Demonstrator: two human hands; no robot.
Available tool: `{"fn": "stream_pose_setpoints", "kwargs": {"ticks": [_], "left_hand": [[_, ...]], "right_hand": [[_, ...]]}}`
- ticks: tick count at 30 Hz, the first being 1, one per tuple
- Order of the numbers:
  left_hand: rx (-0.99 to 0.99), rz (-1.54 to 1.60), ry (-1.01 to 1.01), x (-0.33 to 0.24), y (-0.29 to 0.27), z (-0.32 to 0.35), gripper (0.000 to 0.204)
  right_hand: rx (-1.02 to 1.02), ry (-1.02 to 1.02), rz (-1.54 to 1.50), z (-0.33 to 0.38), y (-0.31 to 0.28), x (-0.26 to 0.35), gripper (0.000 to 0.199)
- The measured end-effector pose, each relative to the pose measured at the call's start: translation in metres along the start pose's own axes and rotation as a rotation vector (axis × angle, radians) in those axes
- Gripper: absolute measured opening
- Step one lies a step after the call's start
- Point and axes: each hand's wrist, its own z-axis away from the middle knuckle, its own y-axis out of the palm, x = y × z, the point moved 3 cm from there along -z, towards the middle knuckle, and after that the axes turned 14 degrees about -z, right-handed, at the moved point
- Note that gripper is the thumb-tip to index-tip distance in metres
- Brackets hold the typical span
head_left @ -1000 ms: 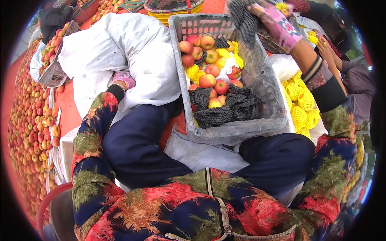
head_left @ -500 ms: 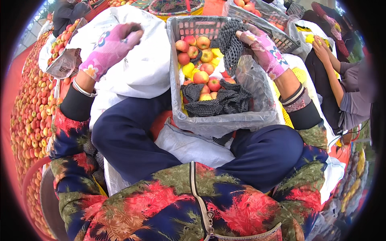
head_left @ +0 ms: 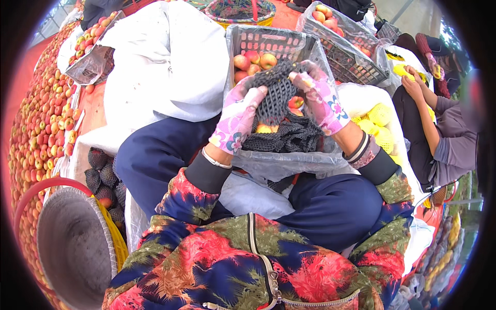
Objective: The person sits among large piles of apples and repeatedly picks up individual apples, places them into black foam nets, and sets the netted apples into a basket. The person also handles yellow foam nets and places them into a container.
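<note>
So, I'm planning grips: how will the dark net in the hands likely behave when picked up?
The dark net seems floppy, drooping between the left hand and right hand. It's probably light, given its open mesh.

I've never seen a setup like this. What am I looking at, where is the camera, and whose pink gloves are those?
There is no machine arm here, just a person. The view comes from the left of two wide fisheye cameras worn on the head, looking down, so straight edges bend near the rim.

The gloves are on the wearer's own left hand and right hand. Between them, the fingers hold a dark grey mesh sleeve over a plastic-lined grey crate containing red-and-yellow apples and more dark netting.

To the right lie yellow foam nets; to the left are a round basket and a long apple heap. Another person sits at the far right.
</note>
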Motion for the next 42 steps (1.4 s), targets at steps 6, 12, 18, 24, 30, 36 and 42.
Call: {"fn": "stream_pose_setpoints", "kwargs": {"ticks": [6,12,18,24,30,36,42], "left_hand": [[-0.232,-0.036,-0.054,0.01,-0.03,0.001,0.033],[-0.334,-0.422,0.171,0.036,-0.052,-0.012,0.032],[-0.398,-0.327,0.035,0.019,-0.056,-0.004,0.041],[-0.402,-0.425,0.199,0.022,-0.051,-0.011,0.053],[0.03,-0.332,0.192,0.012,-0.04,-0.009,0.05],[0.097,-0.283,0.194,0.012,-0.034,-0.009,0.043],[-0.087,-0.431,0.246,0.002,-0.036,-0.004,0.042]], "right_hand": [[0.187,0.094,0.172,-0.004,0.02,-0.017,0.045],[0.14,-0.195,0.399,-0.001,0.02,-0.024,0.031],[0.498,-0.079,0.476,0.024,0.056,-0.041,0.058],[0.234,0.046,0.219,-0.018,0.022,-0.063,0.053],[0.406,0.114,-0.061,-0.025,0.044,-0.046,0.049],[0.278,0.308,0.005,0.0,0.045,-0.008,0.035],[0.219,0.105,0.155,-0.005,0.016,-0.023,0.031]]}}
